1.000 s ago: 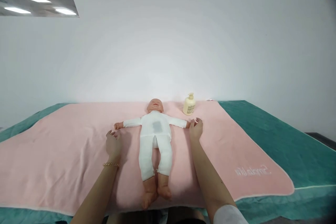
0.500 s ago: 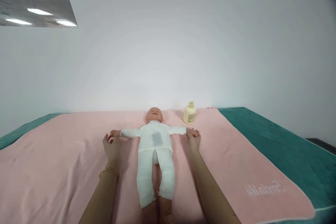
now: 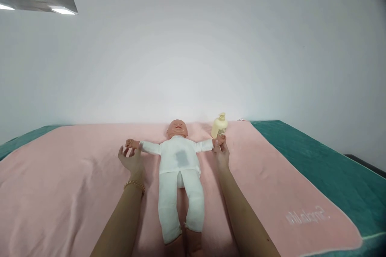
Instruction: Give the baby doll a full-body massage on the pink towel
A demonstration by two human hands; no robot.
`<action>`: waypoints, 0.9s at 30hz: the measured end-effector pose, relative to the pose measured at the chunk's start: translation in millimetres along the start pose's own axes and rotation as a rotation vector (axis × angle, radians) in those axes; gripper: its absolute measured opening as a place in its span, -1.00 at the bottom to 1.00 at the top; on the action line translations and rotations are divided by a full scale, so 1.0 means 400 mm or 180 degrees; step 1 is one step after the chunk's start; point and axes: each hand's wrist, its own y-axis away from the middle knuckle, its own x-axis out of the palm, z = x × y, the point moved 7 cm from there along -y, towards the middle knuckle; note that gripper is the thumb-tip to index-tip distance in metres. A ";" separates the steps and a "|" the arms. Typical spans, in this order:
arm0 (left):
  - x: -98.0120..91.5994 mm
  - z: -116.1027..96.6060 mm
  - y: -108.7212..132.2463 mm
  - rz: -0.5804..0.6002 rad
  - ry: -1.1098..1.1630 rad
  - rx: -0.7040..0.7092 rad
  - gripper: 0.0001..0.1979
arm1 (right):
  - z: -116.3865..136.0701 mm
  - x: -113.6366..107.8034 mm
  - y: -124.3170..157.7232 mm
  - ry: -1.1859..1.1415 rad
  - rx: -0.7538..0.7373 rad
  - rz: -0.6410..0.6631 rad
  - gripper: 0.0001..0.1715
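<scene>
A baby doll (image 3: 179,168) in a white top and trousers lies on its back with both arms stretched sideways. My left hand (image 3: 132,162), a beaded bracelet at its wrist, is at the doll's forearm on the left, thumb against the wrist and the other fingers curved apart below the doll's hand. On the other side, my right hand (image 3: 222,156) pinches the doll's hand (image 3: 219,141). Just behind that hand stands a pale yellow pump bottle (image 3: 219,126), its lower part partly covered.
A pink blanket (image 3: 256,192) lies under the doll, with folds at the left and mirrored-looking lettering near its right corner. Green cloth (image 3: 316,168) shows beyond both sides. A white wall (image 3: 193,48) rises directly behind.
Both doll arms have risen slightly with my hands, and the doll's right-side hand now overlaps the bottle. The camera view has shifted a little.
</scene>
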 end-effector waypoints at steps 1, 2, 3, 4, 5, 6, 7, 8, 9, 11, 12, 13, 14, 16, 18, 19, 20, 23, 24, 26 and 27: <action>0.007 -0.007 0.003 0.0004 0.0040 -0.0004 -0.29 | 0.000 0.011 -0.003 -0.0172 0.0039 0.0124 -0.16; 0.017 -0.016 0.006 0.0068 0.0060 0.0035 -0.31 | -0.001 0.021 -0.008 -0.0344 0.0086 0.0222 -0.15; 0.027 -0.026 0.007 0.0157 0.0059 0.0105 -0.31 | -0.003 0.029 -0.015 -0.0459 0.0113 0.0272 -0.13; 0.038 -0.035 0.008 0.0265 0.0052 0.0183 -0.30 | -0.006 0.034 -0.023 -0.0502 0.0123 0.0268 -0.12; 0.050 -0.041 0.006 0.0411 0.0071 0.0255 -0.27 | -0.010 0.039 -0.033 -0.0513 0.0133 0.0255 -0.12; 0.064 -0.043 0.002 0.0577 0.0120 0.0297 -0.24 | -0.015 0.045 -0.044 -0.0516 0.0137 0.0239 -0.13; 0.077 -0.040 -0.005 0.0749 0.0200 0.0298 -0.21 | -0.019 0.053 -0.056 -0.0522 0.0129 0.0229 -0.15; 0.091 -0.033 -0.013 0.0912 0.0303 0.0263 -0.18 | -0.024 0.062 -0.067 -0.0533 0.0105 0.0238 -0.18; 0.105 -0.022 -0.024 0.1052 0.0420 0.0204 -0.16 | -0.029 0.071 -0.079 -0.0544 0.0076 0.0254 -0.21; 0.131 0.005 -0.048 0.1257 0.0655 0.0050 -0.11 | -0.042 0.092 -0.100 -0.0532 0.0051 0.0318 -0.26; 0.143 0.018 -0.060 0.1343 0.0772 -0.0035 -0.09 | -0.050 0.102 -0.110 -0.0509 0.0067 0.0363 -0.27; 0.157 0.029 -0.069 0.1444 0.0884 -0.0111 -0.08 | -0.060 0.111 -0.119 -0.0481 0.0113 0.0410 -0.28; 0.170 0.037 -0.077 0.1540 0.0981 -0.0185 -0.06 | -0.071 0.118 -0.127 -0.0447 0.0183 0.0451 -0.27; 0.194 0.046 -0.087 0.1730 0.1100 -0.0302 -0.01 | -0.088 0.128 -0.142 -0.0363 0.0328 0.0513 -0.27; 0.216 0.045 -0.091 0.1939 0.1126 -0.0321 -0.02 | -0.098 0.138 -0.154 -0.0239 0.0429 0.0592 -0.28; 0.226 0.042 -0.091 0.2044 0.1126 -0.0302 -0.05 | -0.100 0.145 -0.158 -0.0154 0.0457 0.0635 -0.30; 0.235 0.039 -0.091 0.2155 0.1125 -0.0285 -0.08 | -0.101 0.153 -0.161 -0.0072 0.0472 0.0676 -0.33; 0.259 0.038 -0.089 0.2438 0.1146 -0.0396 -0.13 | -0.108 0.182 -0.165 0.0112 0.0509 0.0698 -0.42; 0.264 0.041 -0.089 0.2485 0.1154 -0.0495 -0.13 | -0.113 0.193 -0.163 0.0142 0.0510 0.0689 -0.44; 0.270 0.047 -0.088 0.2539 0.1163 -0.0691 -0.14 | -0.127 0.213 -0.157 0.0177 0.0509 0.0666 -0.49; 0.273 0.049 -0.087 0.2561 0.1155 -0.0764 -0.16 | -0.134 0.222 -0.152 0.0196 0.0507 0.0655 -0.51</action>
